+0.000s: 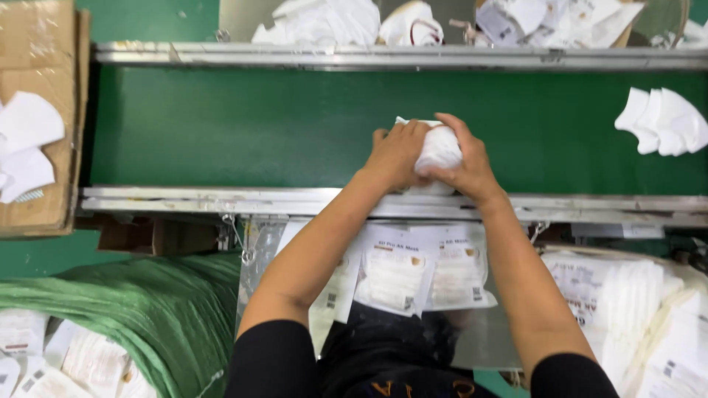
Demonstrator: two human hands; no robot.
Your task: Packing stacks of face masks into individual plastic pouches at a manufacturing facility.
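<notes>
- Hands, two: left hand (394,153) and right hand (466,163) cupped together around one white mask bundle (438,147) on the green conveyor belt (243,125).
- Loose white masks (661,121), one small pile, far right on belt.
- Printed mask packets (424,269), several, below the belt's metal rail (184,199).
- Cardboard box (40,110), one, left.
- Green sack (147,306), one, lower left.

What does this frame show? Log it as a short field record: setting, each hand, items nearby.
setting: green conveyor belt between metal rails, seen from above
left hand: grips the left side of a white mask stack
right hand: grips the same stack from the right
on belt: loose white masks at far right
below rail: packaged masks in clear printed bags
left side: cardboard box holding white pieces; green sack
</notes>
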